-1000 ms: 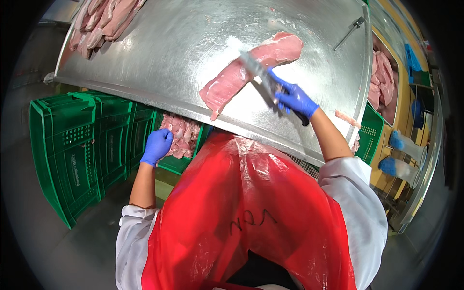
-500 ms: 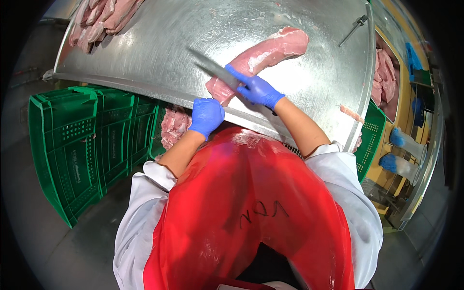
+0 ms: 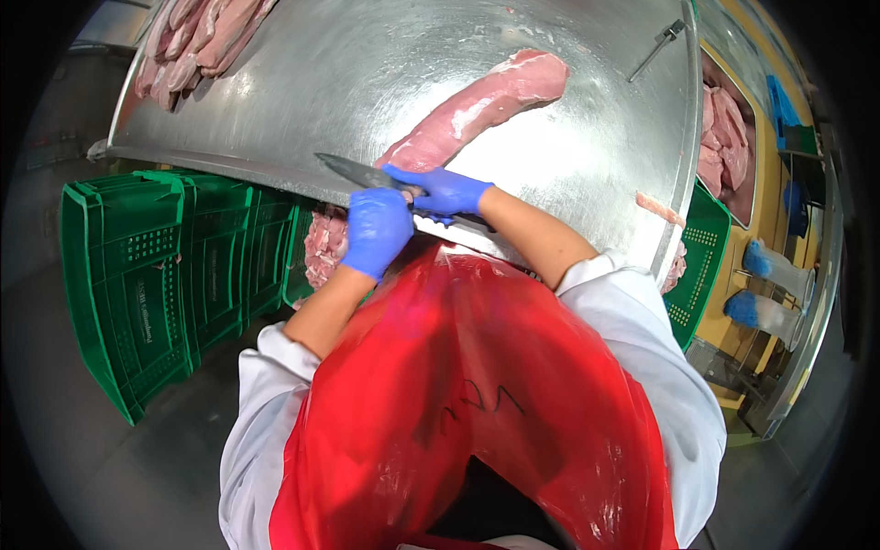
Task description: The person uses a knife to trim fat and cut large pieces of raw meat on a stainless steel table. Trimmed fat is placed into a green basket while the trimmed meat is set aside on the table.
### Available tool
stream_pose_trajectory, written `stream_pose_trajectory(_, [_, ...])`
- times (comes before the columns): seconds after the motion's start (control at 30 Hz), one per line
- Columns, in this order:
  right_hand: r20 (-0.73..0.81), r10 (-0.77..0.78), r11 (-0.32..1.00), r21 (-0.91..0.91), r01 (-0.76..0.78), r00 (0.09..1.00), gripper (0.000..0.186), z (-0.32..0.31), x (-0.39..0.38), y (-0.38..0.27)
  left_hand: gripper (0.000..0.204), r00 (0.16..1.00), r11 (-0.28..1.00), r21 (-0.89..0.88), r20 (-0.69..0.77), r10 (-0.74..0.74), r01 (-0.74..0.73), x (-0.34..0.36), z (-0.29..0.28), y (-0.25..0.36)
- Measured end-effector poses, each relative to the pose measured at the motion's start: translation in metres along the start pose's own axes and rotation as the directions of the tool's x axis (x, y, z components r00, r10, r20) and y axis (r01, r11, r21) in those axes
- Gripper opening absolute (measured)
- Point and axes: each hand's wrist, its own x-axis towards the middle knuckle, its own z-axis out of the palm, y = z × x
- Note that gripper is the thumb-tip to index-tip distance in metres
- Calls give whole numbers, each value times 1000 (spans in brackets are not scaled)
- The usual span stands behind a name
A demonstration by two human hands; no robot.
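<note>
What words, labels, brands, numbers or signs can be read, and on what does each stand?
Red plastic apron: dark handwritten marks on the front, left unquoted.
Green perforated plastic crates at left: pale side print, left unquoted; the fainter lettering is too small and dim to read.
Pointed steel knife: no readable text.

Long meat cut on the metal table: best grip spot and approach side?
I'd grip the long meat cut across its width at the far, upper-right end, coming from the right. That end looks broad, blunt and uncovered, whereas the near end is partly hidden by the knife and right hand.
</note>
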Motion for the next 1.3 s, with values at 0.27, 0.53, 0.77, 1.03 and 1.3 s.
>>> stream_pose_trajectory(0.27, [-360, 223, 883, 468, -32, 906, 72, -42, -76, 76, 28, 911, 959, 172, 311, -271, 227, -81, 4, -138])
stream_pose_trajectory(0.53, [-856, 398, 817, 495, 297, 331, 77, -156, -62, 121, 50, 977, 991, 89, 180, -114, 99, 39, 7, -86])
stream_pose_trajectory(0.77, [-812, 573, 818, 574, -22, 112, 75, -170, -43, 134, 61, 704, 881, -449, 673, 227, 146, 159, 35, -28])
stream_pose_trajectory(1.03, [-802, 596, 797, 584, -153, 44, 77, -147, -33, 117, 49, 939, 746, -664, 224, 260, -48, 410, 118, 73])
stream_pose_trajectory(1.3, [-816, 578, 806, 573, -150, -18, 82, -138, -41, 116, 37, 845, 764, -547, 177, 505, -343, 433, 97, 106])
